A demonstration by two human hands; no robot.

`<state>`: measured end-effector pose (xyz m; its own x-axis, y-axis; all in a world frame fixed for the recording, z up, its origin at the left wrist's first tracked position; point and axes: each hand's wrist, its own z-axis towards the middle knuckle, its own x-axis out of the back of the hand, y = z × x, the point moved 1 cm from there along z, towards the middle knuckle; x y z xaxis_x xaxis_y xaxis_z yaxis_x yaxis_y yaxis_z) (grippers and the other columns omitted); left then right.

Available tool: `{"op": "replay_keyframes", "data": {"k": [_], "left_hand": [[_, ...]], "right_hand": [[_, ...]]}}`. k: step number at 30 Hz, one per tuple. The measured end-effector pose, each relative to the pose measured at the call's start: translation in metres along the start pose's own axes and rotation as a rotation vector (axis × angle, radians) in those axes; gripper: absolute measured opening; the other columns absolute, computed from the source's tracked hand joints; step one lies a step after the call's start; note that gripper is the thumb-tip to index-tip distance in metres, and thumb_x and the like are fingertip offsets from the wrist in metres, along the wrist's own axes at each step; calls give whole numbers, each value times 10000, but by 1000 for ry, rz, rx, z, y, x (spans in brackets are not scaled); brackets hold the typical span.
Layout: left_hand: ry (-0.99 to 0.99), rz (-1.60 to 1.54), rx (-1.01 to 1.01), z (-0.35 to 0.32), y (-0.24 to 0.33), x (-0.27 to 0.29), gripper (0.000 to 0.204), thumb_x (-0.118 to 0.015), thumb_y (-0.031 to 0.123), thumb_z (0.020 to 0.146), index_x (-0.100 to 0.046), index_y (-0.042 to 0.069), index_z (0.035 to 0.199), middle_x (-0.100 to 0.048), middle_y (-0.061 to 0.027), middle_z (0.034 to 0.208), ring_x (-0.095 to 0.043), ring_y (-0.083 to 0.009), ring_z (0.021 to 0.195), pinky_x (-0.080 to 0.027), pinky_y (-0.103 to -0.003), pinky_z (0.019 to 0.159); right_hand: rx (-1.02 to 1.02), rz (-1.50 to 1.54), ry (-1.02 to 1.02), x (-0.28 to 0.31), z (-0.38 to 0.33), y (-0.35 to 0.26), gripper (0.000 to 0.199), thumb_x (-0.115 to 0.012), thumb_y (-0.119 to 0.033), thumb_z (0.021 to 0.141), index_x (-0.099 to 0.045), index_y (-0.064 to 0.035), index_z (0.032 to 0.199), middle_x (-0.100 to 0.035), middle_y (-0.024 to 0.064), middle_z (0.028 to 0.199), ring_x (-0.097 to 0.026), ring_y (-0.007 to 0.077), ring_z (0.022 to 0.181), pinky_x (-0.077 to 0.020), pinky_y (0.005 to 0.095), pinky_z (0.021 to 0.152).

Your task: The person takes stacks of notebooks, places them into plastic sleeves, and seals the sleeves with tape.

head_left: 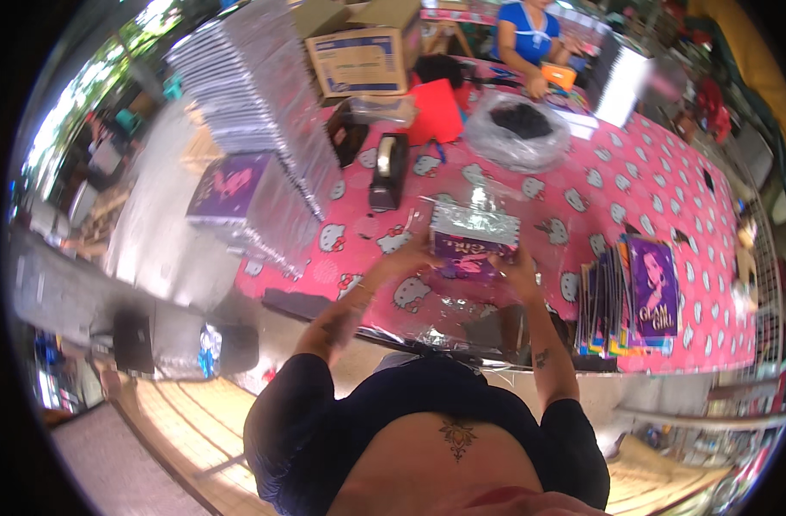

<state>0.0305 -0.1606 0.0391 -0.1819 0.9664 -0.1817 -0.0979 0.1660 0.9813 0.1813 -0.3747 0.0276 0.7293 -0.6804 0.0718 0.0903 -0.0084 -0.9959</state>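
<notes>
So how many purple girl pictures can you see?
3: one on the pack between the left hand and right hand, one low on the tall stack at left, one on the fanned pile at right. More may be hidden inside.

Over at the table, the camera rides on the worker's head, the left of two side by side, facing steeply down and a little forward. The wearer's chest tattoo [457, 439] looms very close, around half past five. The left hand [414, 254] and right hand [518, 273] fall about the dial's centre, fairly near. Beyond, the view runs over the pink Hello Kitty tablecloth [573, 225] to a co-worker [529, 36], farther off toward one o'clock. Straight edges bow near the dark, rounded rim.
</notes>
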Motion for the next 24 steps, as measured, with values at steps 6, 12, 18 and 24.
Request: {"op": "replay_keyframes", "data": {"k": [6,12,18,24], "left_hand": [[429,450,-202,-46,65,-18,667,-872,209,660,-502,16,1180,-619,-125,1151,-599,-167,1044,-506,-355,825],[718,1202,-645,-110,140,-24,701,-881,277,482,-546,22,1043,-598,-145,983,-619,-321,846,-500,-410,688],[815,1320,-1007,-128,175,-8,711,-900,356,537,-550,-17,1031,-605,-178,973,-619,-323,852,-504,-408,706],[1442,857,-786,-157,223,21,793,-884,289,666,-429,-51,1219,-591,-138,998,-593,-187,855,-505,-328,730]], "right_hand": [[278,184,27,-33,5,-98,719,-695,-244,885,-335,-7,1460,-526,125,1313,-507,216,1196,-382,356,1034],[913,-587,-138,-108,-37,-220,916,-616,-551,860,-303,62,1464,-342,272,1498,-276,414,1428,-135,571,1150],[1270,-767,-434,-132,-76,-268,675,-603,-528,885,-519,-72,1376,-438,134,1479,-319,360,1422,-102,587,1161],[1246,-464,-541,-102,-69,-245,392,-664,-378,885,-685,-132,1189,-600,114,1316,-537,301,1264,-252,545,1142]]}}
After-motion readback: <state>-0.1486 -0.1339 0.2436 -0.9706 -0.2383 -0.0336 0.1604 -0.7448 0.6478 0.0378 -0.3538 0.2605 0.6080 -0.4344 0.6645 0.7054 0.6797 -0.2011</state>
